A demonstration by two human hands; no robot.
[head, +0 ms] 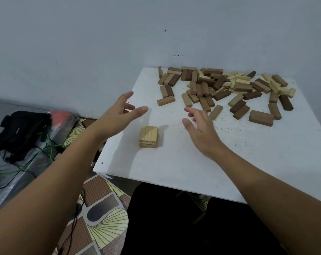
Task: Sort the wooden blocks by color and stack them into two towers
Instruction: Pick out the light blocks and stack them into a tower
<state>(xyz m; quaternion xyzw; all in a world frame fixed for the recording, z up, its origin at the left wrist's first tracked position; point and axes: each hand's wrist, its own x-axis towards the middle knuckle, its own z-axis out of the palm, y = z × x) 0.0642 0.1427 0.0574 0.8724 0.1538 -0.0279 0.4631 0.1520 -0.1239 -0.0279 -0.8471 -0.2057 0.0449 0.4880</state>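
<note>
Both hands hover over the white table (174, 168), fingers spread loose and gripping nothing. The left hand (117, 116) and right hand (202, 131) flank a short tower (149, 137) of pale blocks, perhaps three layers, hard to count from here. Beyond them, the loose pile of blocks (225, 89), light and dark mixed, lies scattered by the wall (100, 43).

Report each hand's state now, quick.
Left hand: open, fingers spread, holding nothing.
Right hand: open, fingers relaxed, holding nothing.
</note>
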